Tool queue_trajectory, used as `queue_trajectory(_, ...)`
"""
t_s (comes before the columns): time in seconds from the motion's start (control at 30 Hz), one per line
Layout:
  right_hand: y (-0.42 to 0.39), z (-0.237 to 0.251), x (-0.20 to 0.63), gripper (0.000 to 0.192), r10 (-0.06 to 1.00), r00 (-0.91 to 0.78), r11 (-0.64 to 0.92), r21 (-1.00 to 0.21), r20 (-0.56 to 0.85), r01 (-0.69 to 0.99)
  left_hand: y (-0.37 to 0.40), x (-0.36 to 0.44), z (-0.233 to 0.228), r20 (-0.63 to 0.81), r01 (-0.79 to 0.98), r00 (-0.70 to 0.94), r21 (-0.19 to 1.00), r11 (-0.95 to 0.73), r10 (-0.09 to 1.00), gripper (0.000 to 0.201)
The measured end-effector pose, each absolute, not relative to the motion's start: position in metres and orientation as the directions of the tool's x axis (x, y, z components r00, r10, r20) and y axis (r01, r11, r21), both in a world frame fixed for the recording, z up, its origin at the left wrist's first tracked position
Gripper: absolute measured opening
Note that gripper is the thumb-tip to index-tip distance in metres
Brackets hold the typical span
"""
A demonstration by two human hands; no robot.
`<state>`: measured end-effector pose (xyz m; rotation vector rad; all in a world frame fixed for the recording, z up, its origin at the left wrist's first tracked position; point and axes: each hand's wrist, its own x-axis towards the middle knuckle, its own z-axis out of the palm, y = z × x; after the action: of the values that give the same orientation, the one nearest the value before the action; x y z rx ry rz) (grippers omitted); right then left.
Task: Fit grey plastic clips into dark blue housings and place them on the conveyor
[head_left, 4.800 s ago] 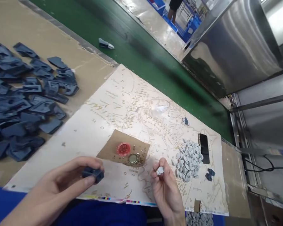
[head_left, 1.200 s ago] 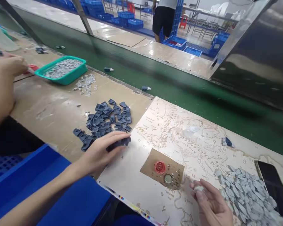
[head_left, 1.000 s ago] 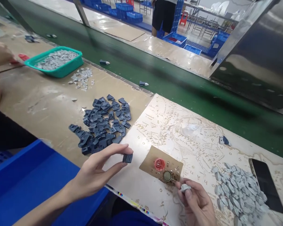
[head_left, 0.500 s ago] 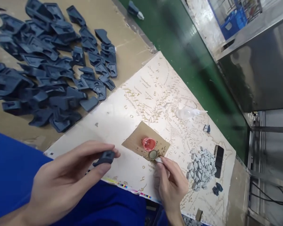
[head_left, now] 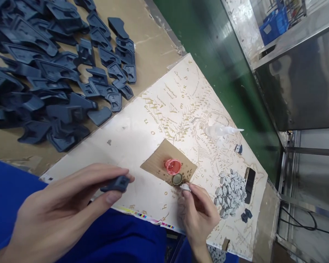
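Head view showed my left hand (head_left: pixel 68 208) pinched on a dark blue part (head_left: pixel 115 183), its long axis pointing right toward my right hand (head_left: pixel 199 212); that hand was closed on a small grey piece (head_left: pixel 185 187), touching the bottle cap (head_left: pixel 177 179) on the worktop (head_left: pixel 142 44), the nearer hand to it.

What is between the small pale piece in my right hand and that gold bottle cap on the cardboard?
Nothing visible. The right hand pinches the small pale piece right at the near edge of the gold bottle cap; the pink cap lies beyond it.
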<state>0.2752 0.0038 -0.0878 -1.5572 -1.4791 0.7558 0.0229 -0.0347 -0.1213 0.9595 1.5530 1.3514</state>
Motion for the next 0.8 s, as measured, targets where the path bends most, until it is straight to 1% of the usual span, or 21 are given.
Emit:
queue_trajectory(0.03,0.002,-0.085,0.274,0.009,0.976,0.216,-0.092,-0.935,-0.017,0.343,-0.033,0.025,-0.12,-0.085,0.045,-0.308,0.994,0.104,0.947,0.018)
queue_trajectory(0.07,0.001,-0.081,0.273,0.012,0.952,0.264,-0.213,-0.957,-0.157,0.199,-0.029,0.029,-0.118,-0.058,0.064,-0.262,0.995,0.077,0.963,0.018)
queue_trajectory(0.1,0.0,-0.077,0.271,0.019,0.922,0.268,-0.307,-0.95,-0.28,0.064,-0.024,0.035,-0.114,-0.035,0.07,-0.213,0.996,0.051,0.976,0.018)
queue_trajectory(0.13,0.0,-0.074,0.269,0.024,0.896,0.242,-0.372,-0.927,-0.371,-0.046,-0.019,0.041,-0.11,-0.019,0.064,-0.167,0.998,0.03,0.986,0.018)
queue_trajectory(0.17,0.0,-0.07,0.267,0.025,0.879,0.205,-0.411,-0.902,-0.43,-0.13,-0.012,0.048,-0.105,-0.014,0.041,-0.129,0.999,0.019,0.992,0.017)
queue_trajectory(0.23,-0.001,-0.065,0.261,0.021,0.867,0.128,-0.436,-0.858,-0.482,-0.271,-0.001,0.063,-0.094,-0.023,-0.03,-0.071,0.999,0.021,0.997,0.016)
queue_trajectory(0.27,-0.001,-0.064,0.258,0.017,0.876,0.103,-0.419,-0.85,-0.471,-0.318,0.004,0.07,-0.09,-0.033,-0.067,-0.049,0.997,0.029,0.998,0.015)
queue_trajectory(0.3,-0.002,-0.063,0.256,0.014,0.897,0.096,-0.38,-0.863,-0.432,-0.332,0.007,0.075,-0.088,-0.045,-0.1,-0.027,0.994,0.042,0.999,0.013)
queue_trajectory(0.37,-0.005,-0.063,0.253,0.01,0.938,0.117,-0.283,-0.914,-0.327,-0.291,0.009,0.082,-0.086,-0.053,-0.138,0.008,0.989,0.053,0.999,0.009)
queue_trajectory(0.47,-0.01,-0.065,0.252,0.01,0.963,0.181,-0.174,-0.974,-0.199,-0.146,0.007,0.084,-0.088,-0.049,-0.129,0.022,0.99,0.051,0.999,0.011)
queue_trajectory(0.6,-0.012,-0.063,0.252,0.009,0.974,0.201,-0.106,-0.994,-0.104,-0.002,0.004,0.083,-0.089,-0.02,-0.112,0.033,0.993,0.024,0.999,0.014)
queue_trajectory(0.67,-0.011,-0.06,0.253,0.016,0.983,0.169,-0.077,-0.995,-0.067,0.056,0.002,0.084,-0.089,-0.003,-0.107,0.044,0.994,0.008,0.999,0.013)
queue_trajectory(0.8,-0.008,-0.052,0.258,0.033,0.997,0.071,0.011,-0.985,0.024,0.17,-0.001,0.081,-0.088,0.06,-0.078,0.075,0.995,-0.054,0.995,0.019)
